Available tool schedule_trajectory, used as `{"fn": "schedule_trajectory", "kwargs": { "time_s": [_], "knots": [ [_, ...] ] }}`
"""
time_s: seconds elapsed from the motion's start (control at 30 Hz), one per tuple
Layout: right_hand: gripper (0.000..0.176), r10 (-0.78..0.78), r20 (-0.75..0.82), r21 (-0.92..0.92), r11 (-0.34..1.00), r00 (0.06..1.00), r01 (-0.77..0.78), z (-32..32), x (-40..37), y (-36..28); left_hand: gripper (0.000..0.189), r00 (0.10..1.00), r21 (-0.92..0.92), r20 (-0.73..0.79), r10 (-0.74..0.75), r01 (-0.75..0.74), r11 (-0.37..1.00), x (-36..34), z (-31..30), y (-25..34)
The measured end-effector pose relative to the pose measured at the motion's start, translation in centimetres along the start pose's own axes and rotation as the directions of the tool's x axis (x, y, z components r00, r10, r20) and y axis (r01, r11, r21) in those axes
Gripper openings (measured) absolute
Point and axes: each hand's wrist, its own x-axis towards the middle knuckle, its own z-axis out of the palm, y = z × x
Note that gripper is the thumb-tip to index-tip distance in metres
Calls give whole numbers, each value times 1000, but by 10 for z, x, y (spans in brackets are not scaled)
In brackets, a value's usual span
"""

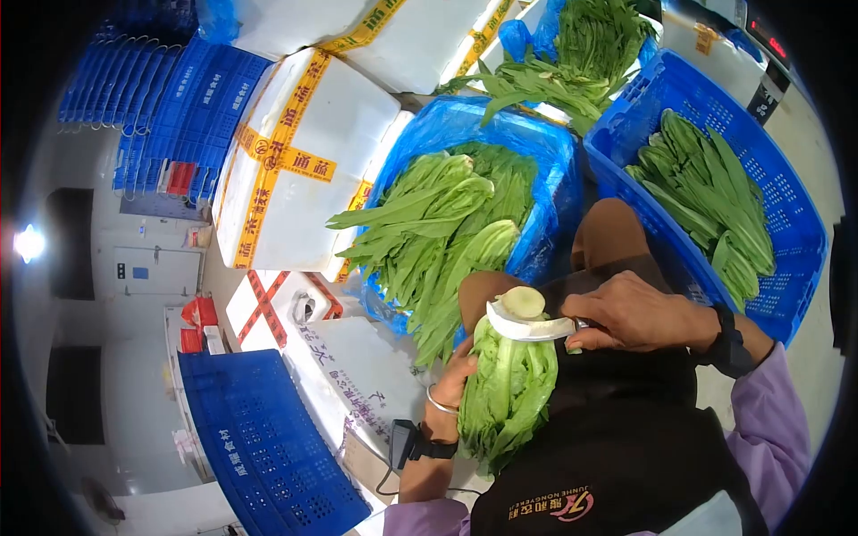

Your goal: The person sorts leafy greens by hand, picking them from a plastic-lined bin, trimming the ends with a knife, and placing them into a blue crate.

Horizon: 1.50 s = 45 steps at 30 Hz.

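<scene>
Head view: grips a leafy vegetable head [505,393] in the left hand [454,375], fingers clenched round its left side, pale cut stem upward, held over the dark apron [626,447]. Clasps a white curved knife [527,330] in the right hand [639,314], fingers closed on the handle, blade laid against the stem. Behind, close by: a blue-lined box [547,152] and a blue crate [791,223], both holding greens.

Grey floor [815,357] shows at the right edge. A blue crate [795,223] of greens stands on it. Taped white foam boxes [322,134] are stacked at upper left.
</scene>
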Motion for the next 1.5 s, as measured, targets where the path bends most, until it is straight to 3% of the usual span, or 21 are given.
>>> {"fn": "schedule_trajectory", "kwargs": {
  "time_s": [0.4,0.47,0.53,0.57,0.6,0.67,0.73,0.8,0.87,0.9,0.93,1.0,1.07,1.13,1.17,1.2,1.27,1.3,1.33,1.4,1.5],
  "knots": [
    [32,-166,6,79,983,986,165,-5,-11,6,84,994,185,113,7,-28,982,-15,12,-17],
    [28,-126,-130,11,992,983,128,4,-16,33,83,997,143,70,-39,29,989,-28,-1,-24],
    [25,442,-138,240,883,886,-403,-5,-24,68,80,995,114,20,101,-103,988,-51,-14,-31],
    [25,479,-62,287,849,875,-444,-15,-30,64,79,981,348,41,190,-192,918,-50,15,-11],
    [26,507,26,328,810,862,-486,-22,-34,60,79,978,345,30,206,-203,916,-48,13,-7],
    [27,379,80,280,879,922,-386,-9,-38,54,77,974,-111,-219,55,-81,990,-51,5,-1],
    [32,181,170,194,958,969,-213,7,-45,53,77,980,-47,-140,145,-153,987,-34,-16,10],
    [39,116,324,87,984,939,-152,32,-52,51,79,937,331,-94,336,-288,899,-27,-9,34],
    [44,-117,104,16,993,988,116,55,-55,42,80,918,445,-66,391,-324,835,-21,3,58],
    [44,-115,103,9,993,988,115,56,-49,46,84,873,639,19,487,-385,666,-17,8,68],
    [49,5,80,350,936,997,-32,56,-41,49,87,823,784,127,553,-425,453,-11,17,74],
    [62,171,229,861,424,958,-281,45,-28,52,80,781,802,218,585,-485,348,-2,73,89],
    [69,-2,280,959,-52,960,-279,49,-11,60,76,749,842,539,386,-473,-260,4,116,104],
    [74,-60,294,801,-530,954,-280,63,-8,79,68,639,581,755,145,-550,-600,15,143,103],
    [75,86,327,763,-612,941,-209,50,0,57,61,650,501,759,28,-556,-663,21,148,95],
    [69,160,287,771,-624,944,-129,50,1,54,61,645,497,763,39,-548,-673,29,147,83],
    [66,375,339,923,-311,863,-227,33,-11,42,62,565,278,819,-101,-544,-791,47,132,57],
    [73,265,140,984,-146,954,-104,59,-7,78,62,560,272,823,-97,-537,-799,48,127,48],
    [77,288,174,976,-181,942,-125,58,-11,79,64,593,338,803,-55,-529,-778,46,120,39],
    [81,346,156,988,-49,925,-149,64,-17,91,65,626,403,779,-10,-514,-757,39,104,28],
    [85,382,128,992,-42,915,-121,60,-23,92,72,662,809,584,470,-424,-408,26,72,17]
  ]
}}
